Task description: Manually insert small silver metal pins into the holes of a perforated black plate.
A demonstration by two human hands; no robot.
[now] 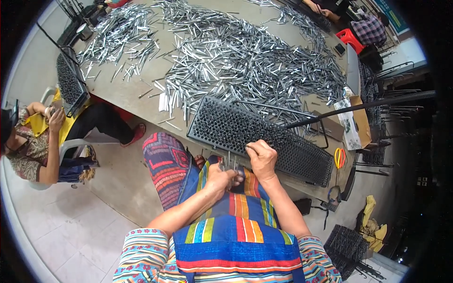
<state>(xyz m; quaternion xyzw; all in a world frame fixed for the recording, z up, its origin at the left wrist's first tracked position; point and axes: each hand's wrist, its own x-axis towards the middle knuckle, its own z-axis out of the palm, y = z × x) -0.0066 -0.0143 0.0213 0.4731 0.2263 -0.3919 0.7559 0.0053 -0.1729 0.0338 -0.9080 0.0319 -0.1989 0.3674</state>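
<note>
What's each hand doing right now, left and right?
Left hand: closed around a bundle of thin metal pins.
Right hand: fingers pinched at the black perforated rack; a held pin cannot be told.

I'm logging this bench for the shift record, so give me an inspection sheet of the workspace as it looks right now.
Surface: long grey table, mostly covered.
Job's things: black perforated rack at the table edge; small bundle of metal pins.
Clutter: loose metal pins heaped across the table; scissors; cardboard box.
Hands: left hand grips the bundle; right hand pinches at the rack.
Cables: nothing seen.
Surroundings: seated person at left with a second rack; more racks on the floor.
</note>
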